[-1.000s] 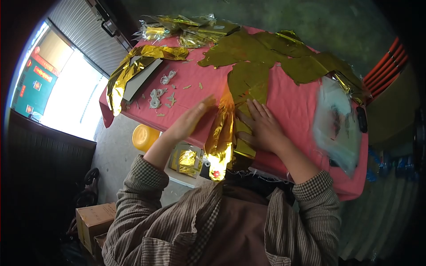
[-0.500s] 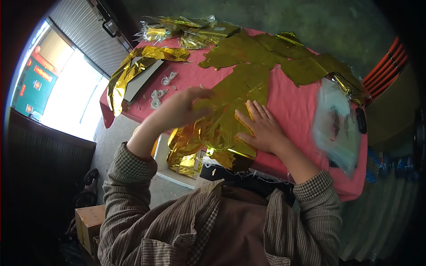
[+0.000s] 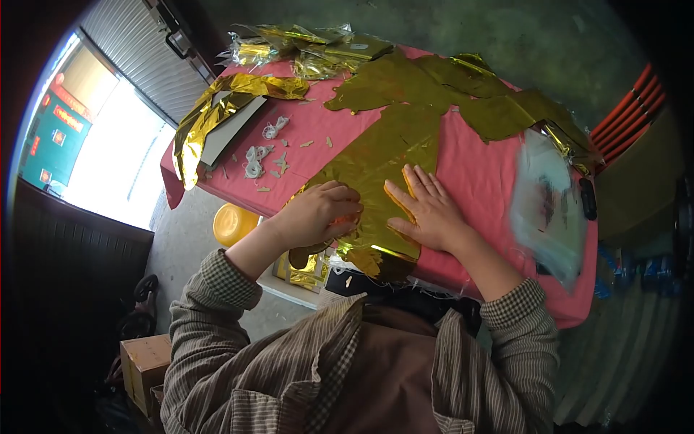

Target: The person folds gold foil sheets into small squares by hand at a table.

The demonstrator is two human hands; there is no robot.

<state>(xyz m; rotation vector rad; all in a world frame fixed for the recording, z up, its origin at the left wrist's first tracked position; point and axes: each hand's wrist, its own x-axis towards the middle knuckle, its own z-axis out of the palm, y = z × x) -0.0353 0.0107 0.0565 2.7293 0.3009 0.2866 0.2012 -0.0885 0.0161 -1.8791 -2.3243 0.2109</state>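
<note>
A long, flat piece of gold foil (image 3: 383,155) lies across the table and reaches its near edge. My right hand (image 3: 428,206) rests palm down on it near the right border, fingers stretched out. To the left, my left hand (image 3: 322,211) has its fingers curled and pressed together at the foil's left edge. The foil between those fingers is mostly hidden. Below the left hand a bit of foil hangs at the table edge.
The table has a pink cloth (image 3: 477,195). Gold foil pieces (image 3: 506,108) and wrapped packs (image 3: 325,54) lie at the back. White string bundles (image 3: 256,160) sit left, clear plastic bags (image 3: 549,210) right. A yellow basin (image 3: 233,224) stands on the floor.
My left hand has come down from above onto the foil's left edge, its fingers closing. Crumpled foil at the lower left has shifted, uncovering the yellow basin. My right hand stays nearly still.
</note>
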